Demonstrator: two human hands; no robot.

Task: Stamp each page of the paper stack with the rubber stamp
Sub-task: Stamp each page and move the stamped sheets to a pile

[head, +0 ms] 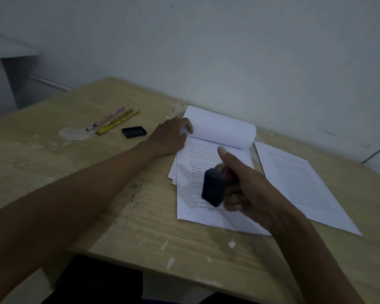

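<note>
A stack of printed white pages [198,154] lies on the wooden table [97,194] near the wall. Its upper pages [219,128] are rolled back toward the wall. My left hand [171,137] holds those rolled pages at their left edge, with fingers curled round the fold. My right hand [246,185] grips a dark blue rubber stamp [213,187] above the lower half of the exposed page, thumb sticking up. The stamp is tilted and blurred, and whether it touches the paper is unclear.
A separate printed sheet [303,185] lies to the right of the stack. A black stamp cap or ink pad [134,131] and three pencils [114,121] lie at the back left. A grey wall borders the table's far side.
</note>
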